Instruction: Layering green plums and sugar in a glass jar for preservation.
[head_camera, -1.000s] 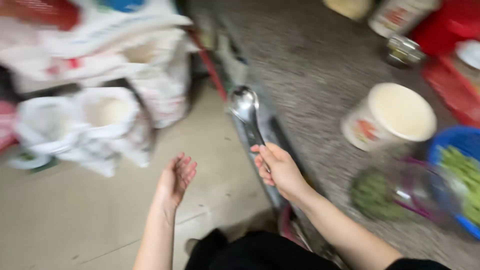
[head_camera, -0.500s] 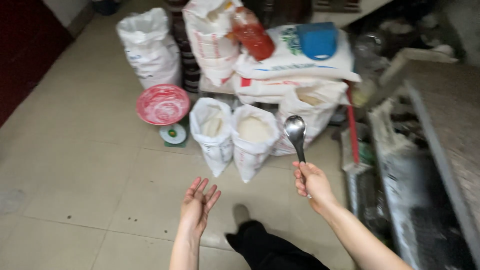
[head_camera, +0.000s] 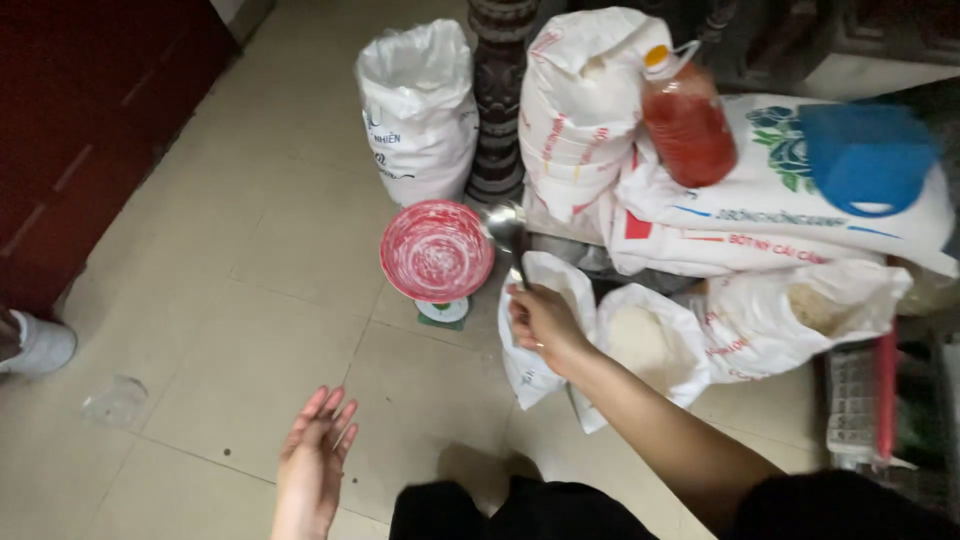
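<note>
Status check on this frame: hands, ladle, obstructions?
Right hand grips metal ladle, bowl up. Left hand open, empty. Ladle over open rice sacks, beside red scale pan. Nothing blocking.

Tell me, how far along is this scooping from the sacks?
Early on, it seems. Done: the right hand has the metal ladle in its grip, and the sacks of white grain stand open. In hand: the ladle's bowl is raised beside the red pan on the scale, with nothing visible in it. Left: the pan holds no heap of grain, and the left hand hangs open, holding nothing.
</note>
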